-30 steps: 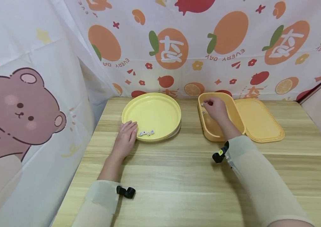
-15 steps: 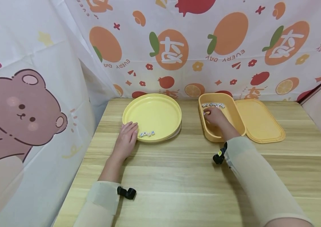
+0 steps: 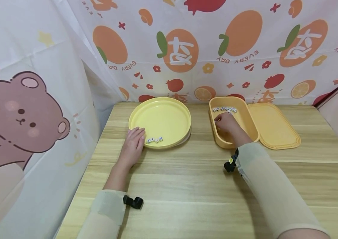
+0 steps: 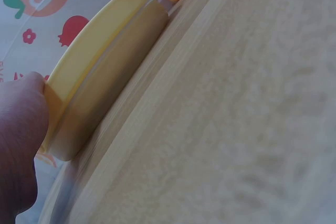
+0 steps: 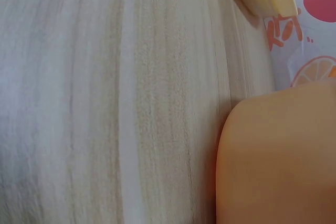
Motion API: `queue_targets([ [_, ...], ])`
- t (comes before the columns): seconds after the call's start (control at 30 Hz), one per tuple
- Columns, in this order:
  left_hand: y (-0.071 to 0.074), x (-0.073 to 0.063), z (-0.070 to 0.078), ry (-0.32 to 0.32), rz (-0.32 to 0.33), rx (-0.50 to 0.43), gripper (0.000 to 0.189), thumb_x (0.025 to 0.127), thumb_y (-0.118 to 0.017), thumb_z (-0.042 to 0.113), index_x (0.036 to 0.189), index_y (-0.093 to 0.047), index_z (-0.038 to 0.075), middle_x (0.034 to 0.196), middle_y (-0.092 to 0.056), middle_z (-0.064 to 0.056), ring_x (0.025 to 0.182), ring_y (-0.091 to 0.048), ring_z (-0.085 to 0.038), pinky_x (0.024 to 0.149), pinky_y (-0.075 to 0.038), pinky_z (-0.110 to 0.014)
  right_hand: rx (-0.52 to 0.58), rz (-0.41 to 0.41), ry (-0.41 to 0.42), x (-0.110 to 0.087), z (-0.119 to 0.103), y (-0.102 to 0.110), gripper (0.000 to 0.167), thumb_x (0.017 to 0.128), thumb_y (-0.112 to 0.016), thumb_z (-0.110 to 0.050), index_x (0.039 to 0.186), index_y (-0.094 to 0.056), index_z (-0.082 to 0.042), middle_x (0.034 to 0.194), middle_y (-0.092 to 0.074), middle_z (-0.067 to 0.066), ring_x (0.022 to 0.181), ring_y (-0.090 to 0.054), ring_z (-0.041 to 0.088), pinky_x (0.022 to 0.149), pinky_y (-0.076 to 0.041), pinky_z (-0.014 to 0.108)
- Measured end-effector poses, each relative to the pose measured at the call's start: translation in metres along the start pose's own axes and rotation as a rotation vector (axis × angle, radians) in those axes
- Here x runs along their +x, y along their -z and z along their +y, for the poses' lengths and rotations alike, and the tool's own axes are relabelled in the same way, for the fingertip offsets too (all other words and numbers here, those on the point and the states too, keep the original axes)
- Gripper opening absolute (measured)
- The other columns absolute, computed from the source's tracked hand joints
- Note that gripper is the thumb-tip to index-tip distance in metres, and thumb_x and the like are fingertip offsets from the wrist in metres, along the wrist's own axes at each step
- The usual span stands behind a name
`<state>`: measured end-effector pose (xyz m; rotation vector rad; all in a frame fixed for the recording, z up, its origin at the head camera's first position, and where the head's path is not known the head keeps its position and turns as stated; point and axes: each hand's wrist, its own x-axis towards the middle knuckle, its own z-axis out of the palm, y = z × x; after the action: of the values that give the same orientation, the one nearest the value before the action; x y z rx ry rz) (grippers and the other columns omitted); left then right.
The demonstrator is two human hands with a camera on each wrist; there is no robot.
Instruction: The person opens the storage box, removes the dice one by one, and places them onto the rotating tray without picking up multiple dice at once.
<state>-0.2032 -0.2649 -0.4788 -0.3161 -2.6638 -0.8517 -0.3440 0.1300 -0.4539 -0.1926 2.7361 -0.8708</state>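
In the head view my left hand (image 3: 132, 147) rests on the near left rim of a round yellow tray (image 3: 160, 116), fingers extended over its edge. Beside those fingers, several small white dice (image 3: 155, 140) lie in a row inside the tray. My right hand (image 3: 228, 125) reaches down into an orange-yellow rectangular box (image 3: 223, 145), pinching a die (image 3: 215, 121) near the left wall. More dice (image 3: 225, 109) lie along the far end of the box. In the right wrist view the box wall hides the right hand.
A flat orange-yellow lid (image 3: 272, 127) lies against the box's right side on the wooden table (image 3: 174, 192). The tray sits raised on a round base (image 4: 113, 85). A fruit-print cloth (image 3: 145, 43) hangs directly behind the containers.
The right hand has moved from the far left part of the box toward the near side, uncovering the row of dice at the far end. The left hand stays on the tray rim.
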Motion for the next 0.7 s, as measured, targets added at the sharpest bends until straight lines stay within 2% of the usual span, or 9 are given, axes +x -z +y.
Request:
queue_targets([
  [0.27, -0.001, -0.001, -0.001, -0.007, 0.006, 0.0, 0.039, 0.105, -0.042, 0.018, 0.131, -0.057, -0.007, 0.143, -0.054, -0.018, 0.142, -0.037, -0.034, 0.123, -0.013, -0.057, 0.046, -0.013, -0.067, -0.001, 0.0, 0.002, 0.024, 0.097, -0.058, -0.017, 0.11, -0.068, 0.0, 0.106, -0.063, 0.016, 0.084, -0.056, 0.025, 0.065, -0.047, 0.027],
  [0.4, -0.001, -0.001, -0.001, -0.013, 0.008, -0.002, 0.039, 0.105, -0.042, 0.018, 0.131, -0.057, -0.007, 0.142, -0.054, -0.018, 0.142, -0.037, -0.034, 0.123, -0.013, -0.057, 0.046, 0.017, -0.079, -0.003, 0.001, 0.004, 0.027, 0.095, -0.06, -0.023, 0.105, -0.07, -0.001, 0.1, -0.065, 0.013, 0.078, -0.056, 0.022, 0.061, -0.047, 0.025],
  [0.53, -0.001, 0.0, -0.002, -0.019, 0.011, 0.0, 0.039, 0.105, -0.043, 0.018, 0.131, -0.057, -0.007, 0.142, -0.054, -0.018, 0.141, -0.037, -0.034, 0.123, -0.014, -0.058, 0.086, 0.131, -0.089, -0.005, -0.001, 0.008, 0.024, 0.09, -0.066, -0.026, 0.092, -0.07, -0.003, 0.083, -0.065, 0.007, 0.069, -0.055, 0.018, 0.055, -0.045, 0.024],
  [0.63, -0.001, 0.0, -0.002, -0.019, 0.012, -0.001, 0.039, 0.105, -0.043, 0.018, 0.131, -0.057, -0.007, 0.142, -0.054, -0.018, 0.141, -0.037, -0.035, 0.122, -0.014, -0.058, 0.124, 0.259, -0.075, -0.006, -0.007, 0.01, 0.024, 0.087, -0.067, -0.028, 0.079, -0.066, -0.006, 0.068, -0.058, 0.002, 0.062, -0.051, 0.017, 0.05, -0.039, 0.024],
  [0.7, -0.001, -0.001, -0.002, -0.018, 0.013, -0.002, 0.039, 0.105, -0.043, 0.018, 0.131, -0.057, -0.007, 0.142, -0.054, -0.018, 0.141, -0.037, -0.035, 0.122, -0.014, -0.058, 0.13, 0.344, -0.054, -0.006, -0.014, 0.011, 0.026, 0.086, -0.066, -0.03, 0.073, -0.062, -0.008, 0.063, -0.053, -0.001, 0.059, -0.048, 0.017, 0.049, -0.036, 0.025],
])
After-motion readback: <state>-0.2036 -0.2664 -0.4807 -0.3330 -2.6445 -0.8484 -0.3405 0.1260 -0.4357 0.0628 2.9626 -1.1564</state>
